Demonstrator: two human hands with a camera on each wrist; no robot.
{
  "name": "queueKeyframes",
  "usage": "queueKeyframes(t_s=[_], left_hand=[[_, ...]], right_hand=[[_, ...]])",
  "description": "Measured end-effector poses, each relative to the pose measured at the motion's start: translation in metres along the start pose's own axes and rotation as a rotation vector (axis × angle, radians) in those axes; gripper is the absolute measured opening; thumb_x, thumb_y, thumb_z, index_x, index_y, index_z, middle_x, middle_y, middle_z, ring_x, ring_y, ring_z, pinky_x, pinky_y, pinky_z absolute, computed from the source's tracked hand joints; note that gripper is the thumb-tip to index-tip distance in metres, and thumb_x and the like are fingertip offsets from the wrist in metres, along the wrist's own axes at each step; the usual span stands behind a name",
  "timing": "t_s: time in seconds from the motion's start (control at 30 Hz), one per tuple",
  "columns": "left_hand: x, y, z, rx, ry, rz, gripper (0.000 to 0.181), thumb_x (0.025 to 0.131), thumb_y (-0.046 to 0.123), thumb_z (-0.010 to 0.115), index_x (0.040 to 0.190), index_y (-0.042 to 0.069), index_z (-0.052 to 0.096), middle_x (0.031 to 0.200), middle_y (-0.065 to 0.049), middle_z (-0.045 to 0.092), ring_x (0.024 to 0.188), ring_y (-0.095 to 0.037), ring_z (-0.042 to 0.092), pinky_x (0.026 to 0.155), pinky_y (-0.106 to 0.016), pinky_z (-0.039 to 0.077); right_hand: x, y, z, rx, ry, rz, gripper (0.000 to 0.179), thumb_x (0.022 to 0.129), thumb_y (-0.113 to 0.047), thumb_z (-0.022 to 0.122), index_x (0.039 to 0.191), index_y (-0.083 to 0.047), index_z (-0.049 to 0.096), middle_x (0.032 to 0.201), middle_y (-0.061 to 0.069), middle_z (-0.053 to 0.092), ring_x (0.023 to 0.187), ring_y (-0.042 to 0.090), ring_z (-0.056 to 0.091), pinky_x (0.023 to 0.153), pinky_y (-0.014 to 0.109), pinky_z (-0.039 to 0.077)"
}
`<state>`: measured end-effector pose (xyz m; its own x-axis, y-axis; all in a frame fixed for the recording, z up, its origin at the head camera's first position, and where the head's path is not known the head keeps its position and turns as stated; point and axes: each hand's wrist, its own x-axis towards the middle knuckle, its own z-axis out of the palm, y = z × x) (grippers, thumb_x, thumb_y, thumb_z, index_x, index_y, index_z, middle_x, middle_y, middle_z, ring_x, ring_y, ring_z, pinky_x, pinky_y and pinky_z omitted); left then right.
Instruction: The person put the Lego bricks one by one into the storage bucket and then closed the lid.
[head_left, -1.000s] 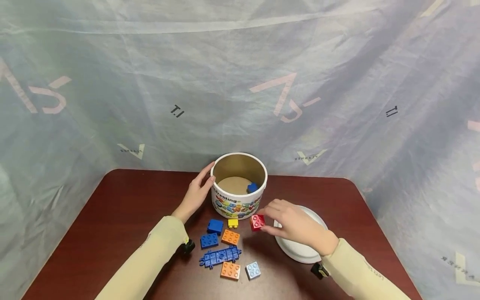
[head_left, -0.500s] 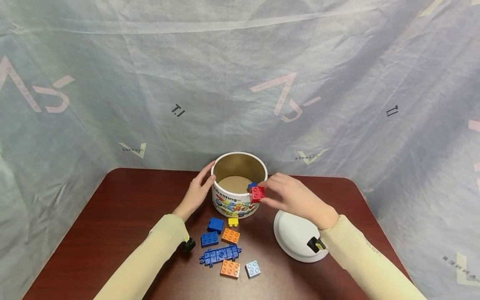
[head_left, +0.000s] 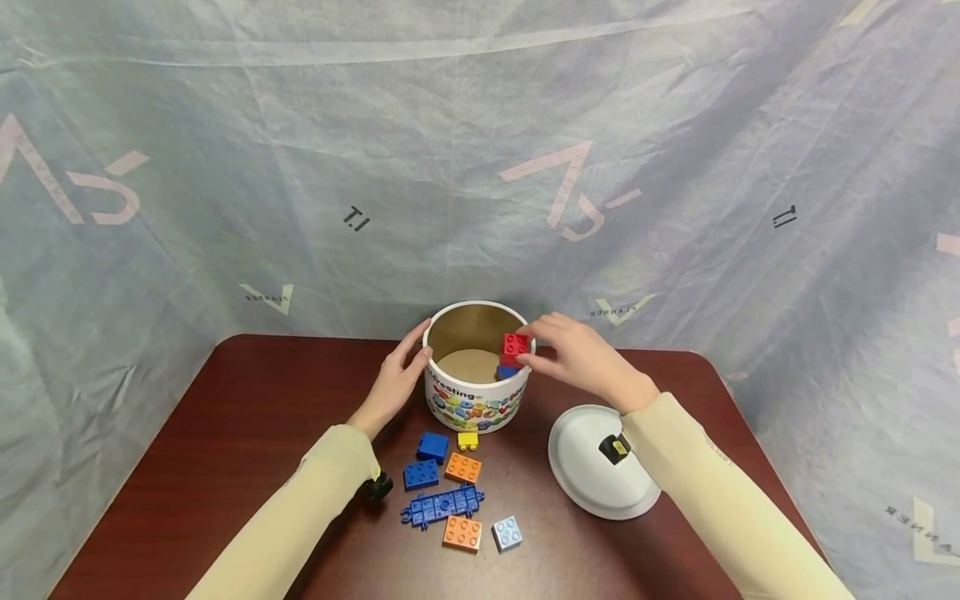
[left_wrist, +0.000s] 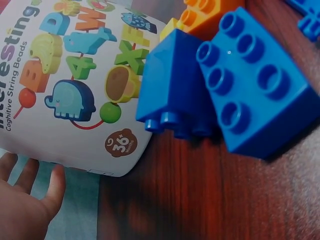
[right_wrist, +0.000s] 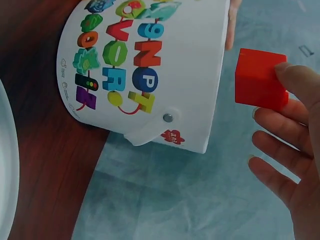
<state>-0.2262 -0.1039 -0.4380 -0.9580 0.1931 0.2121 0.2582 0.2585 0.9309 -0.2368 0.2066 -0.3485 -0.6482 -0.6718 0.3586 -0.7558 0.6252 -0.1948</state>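
Note:
My left hand (head_left: 393, 382) rests its extended fingers against the left side of a white toy bucket (head_left: 476, 414) with printed letters and animals. In the right wrist view, a red building brick (right_wrist: 257, 77) is pinched between my right thumb and fingers. My right hand (head_left: 581, 354) is at the bucket's right rim, with the brick over the opening. Inside the bucket lies a blue brick (head_left: 506, 372), partly hidden behind the red one. Before the bucket lie a blue brick (head_left: 432, 447), a studded blue brick (head_left: 421, 475), a yellow brick (head_left: 467, 441) and an orange brick (head_left: 463, 467).
A white lid (head_left: 581, 475) lies on the dark red table (head_left: 285, 400) at the right. Nearer me are a long blue connector base (head_left: 443, 505), another orange brick (head_left: 462, 533) and a pale blue brick (head_left: 507, 533). A grey cloth (head_left: 450, 167) hangs behind the table.
My right hand has lifted the red brick from in front of the bucket, up and away from me, to over its opening. My left hand stays at the bucket's side.

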Motion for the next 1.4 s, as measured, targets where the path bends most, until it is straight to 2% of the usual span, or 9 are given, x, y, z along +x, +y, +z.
queueKeyframes(t_s=[0.17, 0.43, 0.8, 1.13, 1.4], left_hand=[[0.001, 0.001, 0.000, -0.003, -0.002, -0.001, 0.056, 0.111, 0.017, 0.053, 0.163, 0.006, 0.035, 0.167, -0.018, 0.033, 0.152, -0.039, 0.033, 0.121, -0.059, 0.031], [0.002, -0.003, 0.000, -0.023, 0.008, -0.007, 0.055, 0.111, 0.016, 0.053, 0.162, 0.006, 0.036, 0.167, -0.017, 0.034, 0.152, -0.039, 0.033, 0.121, -0.059, 0.031], [0.003, -0.011, 0.002, -0.057, 0.016, -0.016, 0.056, 0.111, 0.016, 0.053, 0.163, 0.009, 0.036, 0.168, -0.015, 0.032, 0.152, -0.039, 0.033, 0.121, -0.059, 0.030], [0.002, -0.012, 0.003, -0.043, 0.013, -0.008, 0.056, 0.111, 0.018, 0.053, 0.163, 0.008, 0.035, 0.168, -0.017, 0.032, 0.151, -0.041, 0.036, 0.119, -0.059, 0.034], [0.001, -0.012, 0.003, -0.048, 0.015, 0.001, 0.056, 0.111, 0.016, 0.053, 0.163, 0.007, 0.036, 0.167, -0.018, 0.033, 0.150, -0.042, 0.037, 0.118, -0.061, 0.035]], right_hand=[[0.005, 0.005, 0.004, 0.006, -0.012, 0.050, 0.034, 0.093, -0.029, 0.081, 0.118, -0.007, 0.075, 0.108, 0.007, 0.072, 0.100, 0.024, 0.064, 0.085, 0.042, 0.058], [0.015, 0.006, 0.016, 0.027, -0.045, 0.082, 0.035, 0.093, -0.029, 0.081, 0.118, -0.006, 0.074, 0.108, 0.009, 0.071, 0.097, 0.025, 0.063, 0.083, 0.042, 0.057], [0.028, 0.007, 0.034, 0.007, -0.118, 0.097, 0.035, 0.095, -0.029, 0.078, 0.121, -0.007, 0.074, 0.115, 0.008, 0.072, 0.107, 0.025, 0.064, 0.093, 0.044, 0.057], [0.036, 0.011, 0.043, -0.011, -0.158, 0.102, 0.032, 0.095, -0.028, 0.078, 0.119, -0.007, 0.074, 0.112, 0.006, 0.073, 0.103, 0.025, 0.063, 0.091, 0.043, 0.056], [0.041, 0.014, 0.047, -0.039, -0.163, 0.073, 0.029, 0.094, -0.025, 0.080, 0.116, -0.006, 0.075, 0.108, 0.006, 0.073, 0.100, 0.026, 0.064, 0.090, 0.042, 0.055]])
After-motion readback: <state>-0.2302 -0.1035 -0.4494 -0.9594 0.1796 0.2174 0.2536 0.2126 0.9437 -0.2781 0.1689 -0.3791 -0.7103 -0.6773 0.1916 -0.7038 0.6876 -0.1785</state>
